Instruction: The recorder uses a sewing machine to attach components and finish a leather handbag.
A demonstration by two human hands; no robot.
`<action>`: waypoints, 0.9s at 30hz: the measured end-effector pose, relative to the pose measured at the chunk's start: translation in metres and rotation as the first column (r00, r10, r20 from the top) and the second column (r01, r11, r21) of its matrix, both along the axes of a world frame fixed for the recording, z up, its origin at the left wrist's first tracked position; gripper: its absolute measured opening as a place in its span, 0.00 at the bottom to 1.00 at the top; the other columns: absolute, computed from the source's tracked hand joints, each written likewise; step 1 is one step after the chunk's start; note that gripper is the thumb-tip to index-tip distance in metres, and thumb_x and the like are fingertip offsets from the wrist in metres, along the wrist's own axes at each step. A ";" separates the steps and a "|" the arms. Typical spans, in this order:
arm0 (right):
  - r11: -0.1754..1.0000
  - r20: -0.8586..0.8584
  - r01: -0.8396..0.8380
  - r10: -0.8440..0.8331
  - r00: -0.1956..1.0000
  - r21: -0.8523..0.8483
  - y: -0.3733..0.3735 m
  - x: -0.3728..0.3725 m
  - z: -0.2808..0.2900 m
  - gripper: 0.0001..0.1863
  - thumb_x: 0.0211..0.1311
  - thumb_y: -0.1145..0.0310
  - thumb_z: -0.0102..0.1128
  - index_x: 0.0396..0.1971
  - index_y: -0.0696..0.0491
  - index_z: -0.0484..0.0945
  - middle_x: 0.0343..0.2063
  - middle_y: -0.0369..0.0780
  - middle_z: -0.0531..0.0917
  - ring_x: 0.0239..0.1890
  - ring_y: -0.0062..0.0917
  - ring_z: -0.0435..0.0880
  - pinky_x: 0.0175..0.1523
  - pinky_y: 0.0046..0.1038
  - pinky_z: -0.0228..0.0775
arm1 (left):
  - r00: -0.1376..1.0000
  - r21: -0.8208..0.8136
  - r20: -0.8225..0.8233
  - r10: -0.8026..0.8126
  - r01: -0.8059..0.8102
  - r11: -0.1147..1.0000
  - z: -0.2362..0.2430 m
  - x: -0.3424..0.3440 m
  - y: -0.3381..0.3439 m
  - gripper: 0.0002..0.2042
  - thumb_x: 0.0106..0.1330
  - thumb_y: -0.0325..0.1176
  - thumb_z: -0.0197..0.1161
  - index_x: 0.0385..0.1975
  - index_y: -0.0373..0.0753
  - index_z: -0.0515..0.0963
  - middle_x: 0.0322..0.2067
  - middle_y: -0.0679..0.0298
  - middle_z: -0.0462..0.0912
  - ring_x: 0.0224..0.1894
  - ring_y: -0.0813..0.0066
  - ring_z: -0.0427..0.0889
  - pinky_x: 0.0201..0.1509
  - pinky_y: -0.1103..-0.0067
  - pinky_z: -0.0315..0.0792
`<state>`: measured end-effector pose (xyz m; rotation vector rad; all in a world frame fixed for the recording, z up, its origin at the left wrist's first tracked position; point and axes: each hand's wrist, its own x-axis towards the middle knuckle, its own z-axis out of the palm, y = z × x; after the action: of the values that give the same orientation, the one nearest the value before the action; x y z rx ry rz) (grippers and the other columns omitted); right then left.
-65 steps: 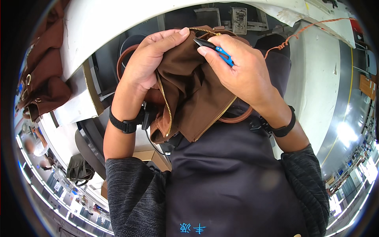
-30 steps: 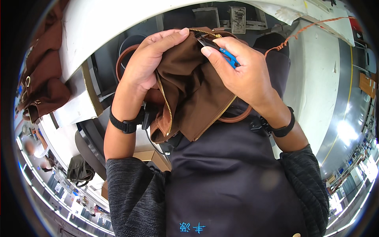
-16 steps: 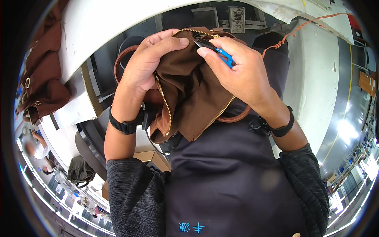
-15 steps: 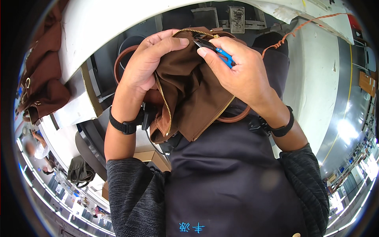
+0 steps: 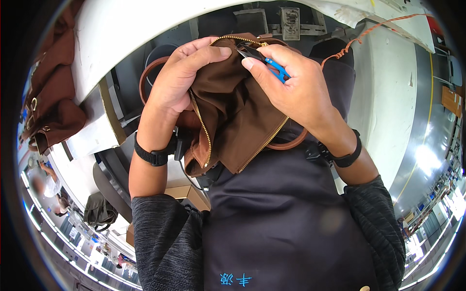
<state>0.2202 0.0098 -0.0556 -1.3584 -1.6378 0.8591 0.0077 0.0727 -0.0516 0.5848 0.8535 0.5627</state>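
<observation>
A brown handbag (image 5: pixel 228 111) lies over my lap, its gold zipper undone and its brown lining showing. My left hand (image 5: pixel 182 72) grips the bag's far left edge, thumb on the lining and fingers behind the zipper tape. In my right hand (image 5: pixel 296 85) are blue-handled thread snips (image 5: pixel 277 70), held between thumb and fingers. Their dark blades point left into the far end of the opening, close to my left thumb. Whether the blades touch thread or cloth, I cannot tell. One rounded brown handle (image 5: pixel 148 77) sticks out beside my left wrist.
A white table (image 5: pixel 160 17) curves across the far side. More brown bags (image 5: pixel 53 106) hang at its left. An orange twisted cord (image 5: pixel 347 48) runs toward the upper right. A cardboard box (image 5: pixel 189 195) stands by my left elbow, and a dark green bag (image 5: pixel 99 211) lies farther left.
My hands, the bag and the snips are almost unmoved. Far off at the left, a person has shifted slightly.
</observation>
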 end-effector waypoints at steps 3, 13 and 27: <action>1.000 -0.007 0.003 -0.003 1.000 0.014 0.000 -0.001 0.001 0.11 0.66 0.65 0.67 0.40 0.57 0.82 0.28 0.45 0.83 0.30 0.41 0.82 0.34 0.37 0.74 | 1.000 0.011 -0.007 0.006 -0.006 1.000 -0.003 -0.001 0.000 0.12 0.67 0.28 0.66 0.49 0.33 0.82 0.41 0.62 0.89 0.39 0.79 0.88 0.45 0.82 0.82; 0.993 -0.062 0.040 -0.047 0.997 -0.114 0.004 0.001 0.000 0.13 0.67 0.62 0.67 0.37 0.59 0.82 0.24 0.47 0.82 0.24 0.39 0.80 0.30 0.34 0.71 | 0.999 0.030 -0.041 -0.008 0.010 1.000 -0.001 0.003 -0.001 0.13 0.67 0.28 0.66 0.49 0.32 0.82 0.41 0.62 0.89 0.39 0.79 0.88 0.46 0.82 0.81; 0.959 -0.077 -0.038 0.017 0.997 -0.279 -0.004 0.013 0.021 0.15 0.62 0.64 0.73 0.42 0.57 0.81 0.31 0.39 0.85 0.27 0.19 0.80 0.34 0.24 0.73 | 0.990 0.164 -0.131 0.045 -0.023 0.986 0.007 0.014 -0.011 0.11 0.69 0.26 0.65 0.48 0.33 0.82 0.41 0.67 0.87 0.41 0.83 0.85 0.48 0.84 0.78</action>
<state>0.2329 0.0060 -0.0344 -1.4778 -1.5226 1.1804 0.0219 0.0621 -0.0442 0.7647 0.9524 0.6336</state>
